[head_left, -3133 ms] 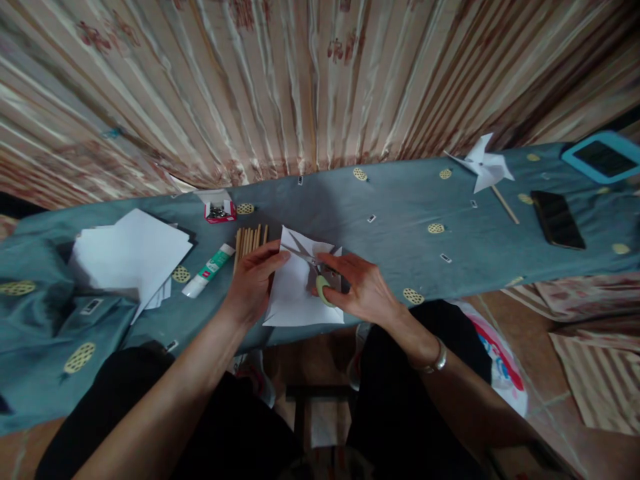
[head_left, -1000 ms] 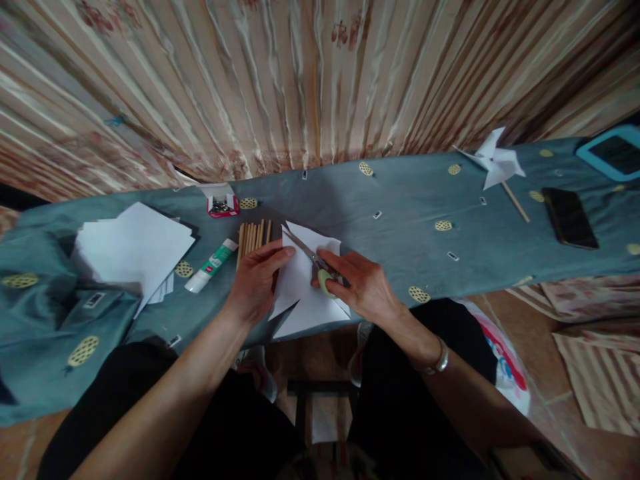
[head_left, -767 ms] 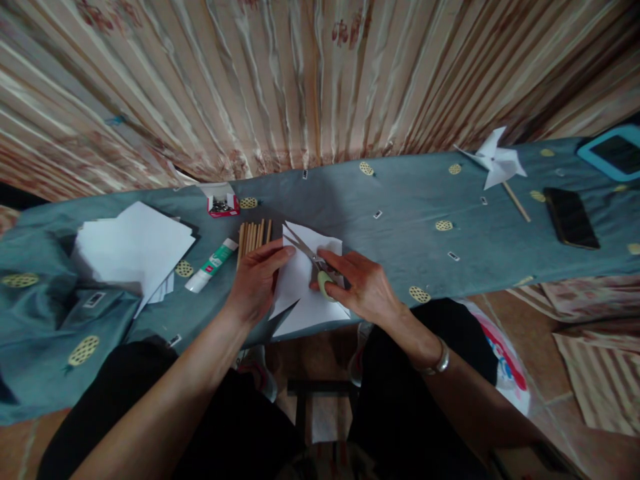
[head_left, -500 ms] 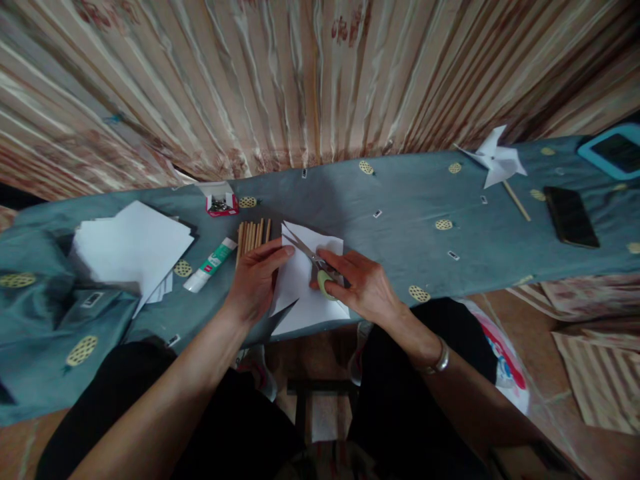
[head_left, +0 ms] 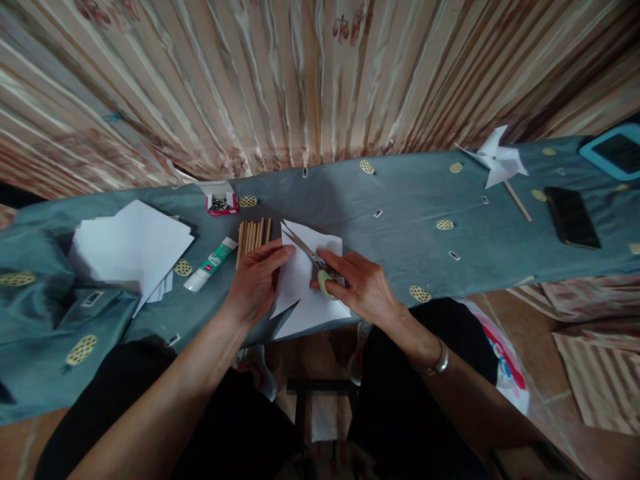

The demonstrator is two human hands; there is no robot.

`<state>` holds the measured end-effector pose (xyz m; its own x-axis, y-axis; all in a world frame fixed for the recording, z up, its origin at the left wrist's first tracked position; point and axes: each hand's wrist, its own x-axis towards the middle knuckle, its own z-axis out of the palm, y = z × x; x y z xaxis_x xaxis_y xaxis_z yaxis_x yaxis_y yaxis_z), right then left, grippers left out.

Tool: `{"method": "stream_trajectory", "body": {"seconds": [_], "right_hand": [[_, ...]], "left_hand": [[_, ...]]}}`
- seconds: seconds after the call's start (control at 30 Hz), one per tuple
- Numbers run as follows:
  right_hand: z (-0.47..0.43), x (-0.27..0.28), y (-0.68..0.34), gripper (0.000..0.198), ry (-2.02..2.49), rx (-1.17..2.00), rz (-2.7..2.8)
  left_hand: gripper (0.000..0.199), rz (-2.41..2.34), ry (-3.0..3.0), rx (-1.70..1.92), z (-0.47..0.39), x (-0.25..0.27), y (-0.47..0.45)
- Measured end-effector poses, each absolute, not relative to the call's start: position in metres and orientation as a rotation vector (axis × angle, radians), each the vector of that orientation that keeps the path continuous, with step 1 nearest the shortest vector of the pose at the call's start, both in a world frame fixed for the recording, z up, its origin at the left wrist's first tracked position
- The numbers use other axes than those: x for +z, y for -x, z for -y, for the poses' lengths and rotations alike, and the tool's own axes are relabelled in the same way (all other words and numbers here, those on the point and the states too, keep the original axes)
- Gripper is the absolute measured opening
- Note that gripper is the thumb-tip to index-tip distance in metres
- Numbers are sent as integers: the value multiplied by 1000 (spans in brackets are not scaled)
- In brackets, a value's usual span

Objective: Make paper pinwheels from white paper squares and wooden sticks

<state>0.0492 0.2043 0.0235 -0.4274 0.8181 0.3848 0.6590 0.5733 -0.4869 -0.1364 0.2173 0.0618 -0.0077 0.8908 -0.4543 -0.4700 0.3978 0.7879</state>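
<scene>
Left of scissors, box (metal pieces)

Right hand has a pretty wide lane over the tablecloth on its right, up to the pinwheel and phone. Left hand is kinda boxed in by sticks and a glue stick.

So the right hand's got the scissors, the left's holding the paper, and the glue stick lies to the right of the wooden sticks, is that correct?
Not quite: the head view shows the glue stick to the left of the wooden sticks, not the right. The rest is correct: the right hand has the scissors and the left hand holds the paper.
</scene>
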Motion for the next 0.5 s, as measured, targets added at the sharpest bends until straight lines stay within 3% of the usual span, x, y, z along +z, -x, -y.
{"method": "stream_trajectory", "body": {"seconds": [0.5], "right_hand": [[-204, 22, -49, 44, 1149, 289, 2208]], "left_hand": [[16, -1133, -503, 1133, -215, 60, 135]]}}
